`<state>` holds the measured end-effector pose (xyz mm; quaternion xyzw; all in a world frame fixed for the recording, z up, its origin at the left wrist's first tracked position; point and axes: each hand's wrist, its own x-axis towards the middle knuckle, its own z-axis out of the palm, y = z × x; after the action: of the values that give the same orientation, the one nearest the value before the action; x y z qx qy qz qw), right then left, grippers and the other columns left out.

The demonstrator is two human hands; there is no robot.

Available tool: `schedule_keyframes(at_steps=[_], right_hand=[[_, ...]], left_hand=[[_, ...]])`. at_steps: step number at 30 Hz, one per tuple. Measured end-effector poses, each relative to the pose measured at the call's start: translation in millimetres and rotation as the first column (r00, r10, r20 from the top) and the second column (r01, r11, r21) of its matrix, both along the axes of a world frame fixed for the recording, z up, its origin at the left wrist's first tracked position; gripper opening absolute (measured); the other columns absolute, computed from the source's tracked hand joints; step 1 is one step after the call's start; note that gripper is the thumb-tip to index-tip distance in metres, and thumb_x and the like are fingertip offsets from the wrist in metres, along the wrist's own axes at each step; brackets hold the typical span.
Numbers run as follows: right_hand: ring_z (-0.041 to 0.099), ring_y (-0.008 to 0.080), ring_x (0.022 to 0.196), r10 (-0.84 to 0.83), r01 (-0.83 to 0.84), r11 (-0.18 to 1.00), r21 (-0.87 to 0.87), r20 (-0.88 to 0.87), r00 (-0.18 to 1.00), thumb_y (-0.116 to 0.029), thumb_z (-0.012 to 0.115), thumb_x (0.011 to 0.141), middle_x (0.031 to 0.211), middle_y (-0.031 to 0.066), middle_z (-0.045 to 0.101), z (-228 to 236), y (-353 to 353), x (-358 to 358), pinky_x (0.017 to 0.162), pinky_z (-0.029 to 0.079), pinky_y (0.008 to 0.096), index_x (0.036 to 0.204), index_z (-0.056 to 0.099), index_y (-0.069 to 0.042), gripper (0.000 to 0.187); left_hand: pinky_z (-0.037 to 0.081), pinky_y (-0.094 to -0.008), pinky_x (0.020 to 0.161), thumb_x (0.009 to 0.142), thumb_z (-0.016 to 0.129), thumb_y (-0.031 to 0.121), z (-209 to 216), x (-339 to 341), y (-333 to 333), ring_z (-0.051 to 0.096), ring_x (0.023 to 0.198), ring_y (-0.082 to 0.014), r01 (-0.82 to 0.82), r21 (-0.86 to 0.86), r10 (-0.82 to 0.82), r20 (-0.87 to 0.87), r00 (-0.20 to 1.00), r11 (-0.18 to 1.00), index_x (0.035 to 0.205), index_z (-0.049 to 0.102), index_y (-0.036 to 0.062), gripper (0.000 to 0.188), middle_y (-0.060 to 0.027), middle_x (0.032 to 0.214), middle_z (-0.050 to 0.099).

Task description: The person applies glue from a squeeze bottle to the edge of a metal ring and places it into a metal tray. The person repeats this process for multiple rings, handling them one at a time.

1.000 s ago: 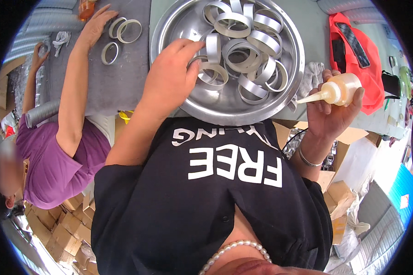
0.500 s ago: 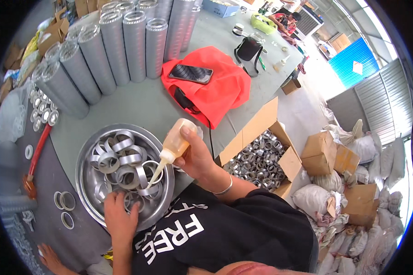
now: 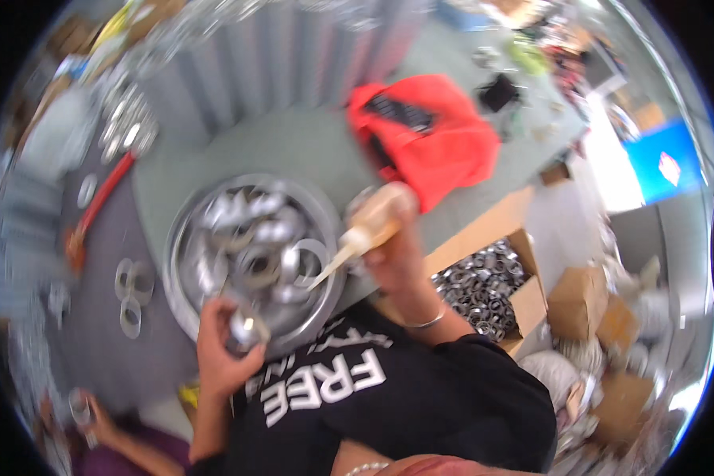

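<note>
In my right hand [image 3: 395, 258] is a squeeze bottle [image 3: 370, 226] of amber liquid, its long pale nozzle pointing down and left over the rim side of a round steel basin [image 3: 184, 313]. Short silver metal rings [image 3: 255, 262] lie jumbled in the basin. At the basin's near edge my left hand [image 3: 220, 349] grips one metal ring [image 3: 248, 330] between thumb and fingers. The picture is smeared by motion, so I cannot tell whether the nozzle touches a ring.
Tall grey tubes [image 3: 274, 71] stand at the back. A red bag [image 3: 452, 147] carries a phone [image 3: 401, 112]. On the right is a cardboard box [image 3: 523, 238] of rings. A red-handled hammer [image 3: 107, 198] lies left; a co-worker's hand [image 3: 99, 420] holds a ring at lower left.
The view has shifted, moving the scene rightward. My left hand has lifted a metal ring from the pile to the basin's edge. The co-worker's hand now holds a ring.
</note>
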<state>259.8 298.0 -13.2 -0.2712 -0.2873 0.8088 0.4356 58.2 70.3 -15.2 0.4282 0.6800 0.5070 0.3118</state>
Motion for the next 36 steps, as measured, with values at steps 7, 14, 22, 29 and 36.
schedule_keyframes(at_steps=[7,14,22,29,36], right_hand=[[0.050,0.0114,0.046,0.159,-0.146,0.986,0.083,-0.189,0.969,-0.054,0.053,0.095,0.099,0.0165,0.064,-4,-1,9,0.040,0.044,0.0222,0.112,0.055,0.004,0.060],[0.054,0.0160,0.062,-0.116,0.165,0.871,0.463,-0.132,0.984,-0.059,0.061,0.087,0.099,0.0185,0.050,10,-34,-15,0.056,0.053,0.0272,0.113,0.049,0.004,0.069],[0.060,0.0275,0.066,0.102,-0.005,0.035,0.999,0.001,0.995,-0.053,0.083,0.071,0.109,0.0209,0.053,36,-54,-6,0.050,0.047,0.0359,0.123,0.045,0.000,0.083],[0.064,0.0207,0.053,0.038,0.066,-0.103,0.993,-0.062,0.997,-0.039,0.086,0.072,0.093,0.0199,0.064,37,-61,-32,0.046,0.050,0.0291,0.106,0.051,0.000,0.063],[0.066,0.0220,0.063,0.000,-0.058,-0.066,0.996,0.059,0.998,-0.042,0.087,0.070,0.094,0.0210,0.065,40,-60,-24,0.052,0.053,0.0310,0.105,0.052,-0.001,0.064]], left_hand=[[0.046,-0.0398,0.091,0.060,0.074,0.016,23,-11,-28,0.055,0.105,-0.0367,0.063,-0.214,-0.175,-0.559,0.811,0.975,0.121,0.058,-0.0005,0.065,-0.0183,0.113,0.053],[0.052,-0.0328,0.089,0.075,0.075,0.023,21,-1,-20,0.058,0.107,-0.0185,0.023,-0.080,-0.012,0.144,0.989,0.997,0.129,0.052,0.0023,0.062,-0.0095,0.117,0.056],[0.060,-0.0373,0.084,0.096,0.056,0.036,21,13,-12,0.066,0.104,-0.0309,0.028,0.005,-0.012,0.966,0.260,1.000,0.135,0.043,-0.0085,0.060,-0.0236,0.121,0.059],[0.061,-0.0388,0.082,0.101,0.048,0.037,14,11,-12,0.068,0.102,-0.0347,0.095,0.065,-0.069,0.997,0.038,0.993,0.134,0.043,-0.0100,0.057,-0.0275,0.120,0.060],[0.060,-0.0395,0.085,0.093,0.059,0.037,32,13,-9,0.066,0.104,-0.0300,0.079,-0.052,0.020,0.932,0.362,0.995,0.134,0.044,-0.0068,0.061,-0.0222,0.119,0.060]])
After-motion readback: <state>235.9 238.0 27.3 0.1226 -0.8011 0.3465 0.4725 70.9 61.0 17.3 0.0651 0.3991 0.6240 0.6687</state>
